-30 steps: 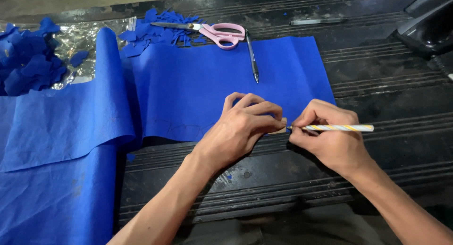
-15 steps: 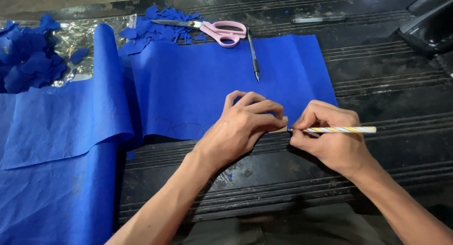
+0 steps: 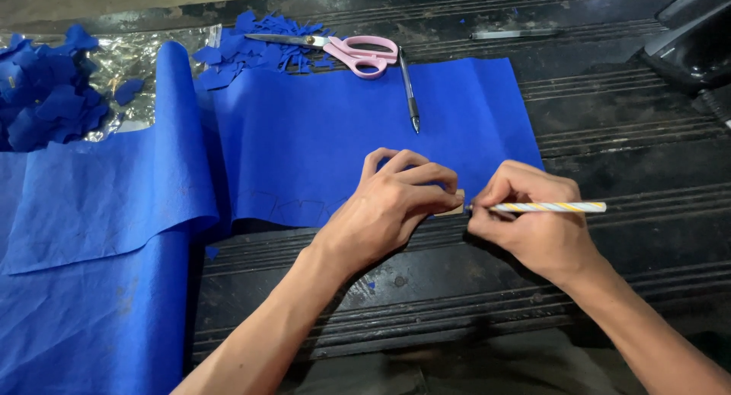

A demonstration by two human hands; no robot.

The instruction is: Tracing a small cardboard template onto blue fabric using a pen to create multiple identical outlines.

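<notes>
Left hand [image 3: 392,205] lies knuckles-up on the near edge of the blue paper sheet [image 3: 304,144], fingers curled down onto a small tan piece [image 3: 454,208] that shows only at the fingertips, apparently a template, though most of it is hidden. Right hand [image 3: 533,220], just beside the left, grips a striped pencil [image 3: 552,207] with its tip at that piece. Beyond the left hand's knuckles a dark pen [image 3: 410,100] lies on the sheet; pink-handled scissors [image 3: 346,51] and blue paper scraps [image 3: 244,52] sit farther off.
</notes>
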